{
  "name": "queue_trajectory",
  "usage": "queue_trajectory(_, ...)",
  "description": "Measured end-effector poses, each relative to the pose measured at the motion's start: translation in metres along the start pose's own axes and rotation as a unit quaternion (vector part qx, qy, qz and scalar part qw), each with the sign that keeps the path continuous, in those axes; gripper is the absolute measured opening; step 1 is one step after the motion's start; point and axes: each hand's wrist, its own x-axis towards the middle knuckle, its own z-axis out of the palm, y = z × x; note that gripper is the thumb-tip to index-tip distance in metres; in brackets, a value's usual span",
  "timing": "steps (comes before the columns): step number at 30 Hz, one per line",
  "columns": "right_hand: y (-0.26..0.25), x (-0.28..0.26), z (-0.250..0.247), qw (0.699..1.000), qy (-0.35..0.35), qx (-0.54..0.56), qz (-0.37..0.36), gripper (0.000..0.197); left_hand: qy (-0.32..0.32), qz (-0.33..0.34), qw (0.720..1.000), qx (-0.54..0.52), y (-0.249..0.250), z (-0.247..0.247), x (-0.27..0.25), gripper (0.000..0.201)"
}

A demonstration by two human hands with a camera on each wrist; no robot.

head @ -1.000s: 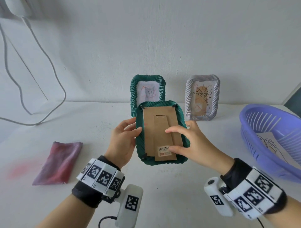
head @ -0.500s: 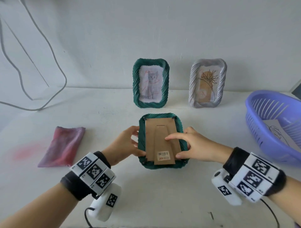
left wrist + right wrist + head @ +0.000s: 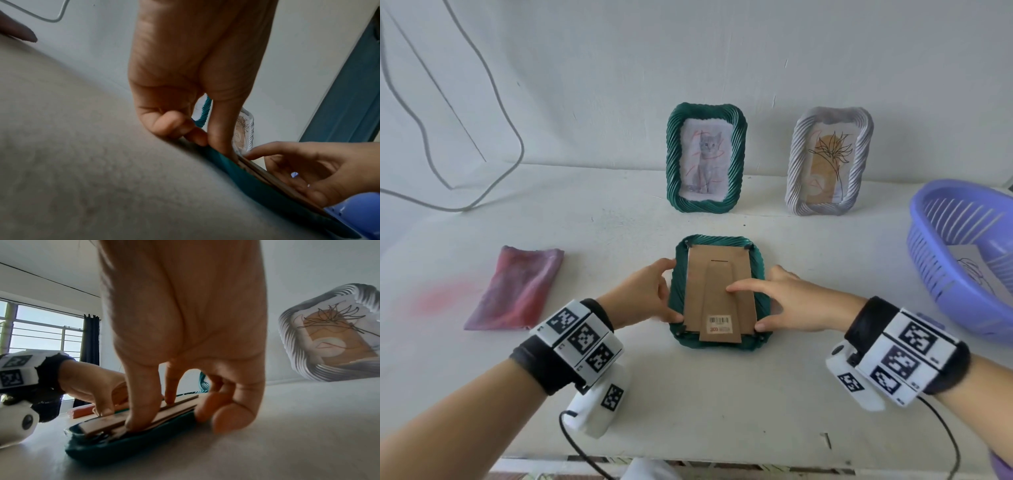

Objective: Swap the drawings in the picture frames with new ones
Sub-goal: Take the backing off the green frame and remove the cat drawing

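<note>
A green picture frame (image 3: 717, 238) lies face down on the white table, its brown cardboard back (image 3: 717, 274) and folded stand facing up. My left hand (image 3: 654, 298) grips its left edge, thumb on the lower left corner of the back; the left wrist view shows the fingers (image 3: 180, 128) curled at the rim (image 3: 257, 183). My right hand (image 3: 787, 301) grips the right edge, index finger on the stand, thumb (image 3: 139, 410) at the lower right of the back (image 3: 115, 420). Behind stand a green frame with a cat drawing (image 3: 707, 157) and a white frame with a flower drawing (image 3: 828, 161).
A purple plastic basket (image 3: 935, 274) at the right edge holds a sheet with a line drawing (image 3: 976, 270). A pink-red cloth (image 3: 517, 287) lies to the left. A grey cable (image 3: 493, 85) hangs on the wall at the back left.
The green frame, held up tilted in both hands a second ago, has come down and now lies flat on the table. Both hands stay on its edges.
</note>
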Motion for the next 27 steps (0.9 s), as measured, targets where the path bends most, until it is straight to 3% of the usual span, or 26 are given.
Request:
queue_trajectory(6,0.008,-0.0025,0.0012,0.997,-0.002,0.07,-0.015,0.053,-0.05,-0.012,0.999,-0.018,0.0014,-0.0027,-0.006,0.094)
queue_trajectory(13,0.0012,-0.0038,0.005,0.996,0.014,0.082,-0.025,0.054,-0.038,-0.021,0.999,-0.002,0.0034,0.0017,-0.0051,0.097)
queue_trajectory(27,0.0105,0.0008,0.0072,0.99,-0.032,0.136,0.001,0.055,-0.047,-0.028,0.998,-0.017,0.0039,0.0026,-0.0044,0.094)
